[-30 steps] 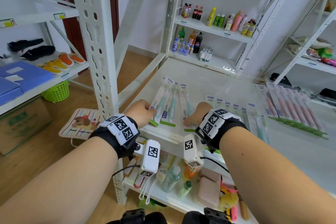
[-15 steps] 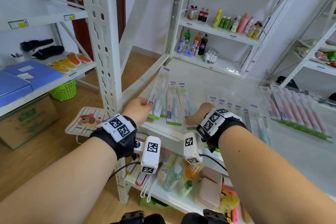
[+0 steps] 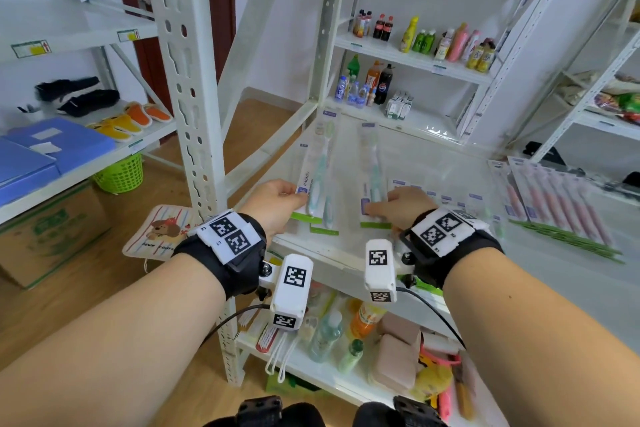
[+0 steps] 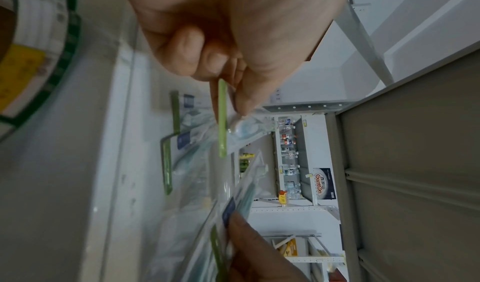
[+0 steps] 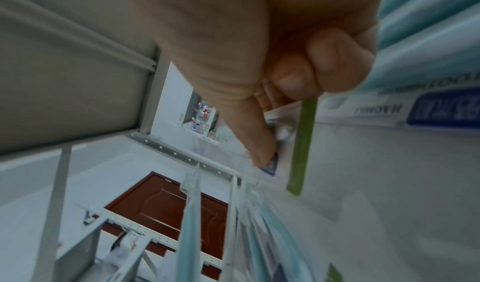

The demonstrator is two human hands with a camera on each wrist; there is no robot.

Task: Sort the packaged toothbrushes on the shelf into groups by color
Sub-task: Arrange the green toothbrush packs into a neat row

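My left hand [image 3: 273,204] pinches the bottom end of a pack of teal toothbrushes [image 3: 320,177], thumb on top and curled fingers underneath, and the pack is tilted up off the white shelf [image 3: 446,170] with its far end raised. From the left wrist view I see my thumb and fingers [image 4: 197,56] closed on the pack's green bottom strip [image 4: 222,120], though the brush beyond it is only a pale blur. How many packs I have in this grip I cannot tell; the head view shows a second green edge just below the first, and the layers overlap. My right hand [image 3: 401,206] holds another teal pack [image 3: 372,170] the same way, pinched near its blue label, and it too is lifted at a slant. The right wrist view shows my thumb [image 5: 249,126] pressed on that label beside the green strip, with the fingers folded beneath; most of the pack runs out of the picture and is smeared. To the right of my right hand a row of more teal packs [image 3: 446,199] lies flat on the shelf, partly hidden behind my wrist. Farther right, well apart, a fan of pink toothbrush packs [image 3: 554,198] lies on the shelf, its outer end cut off by the picture's edge.
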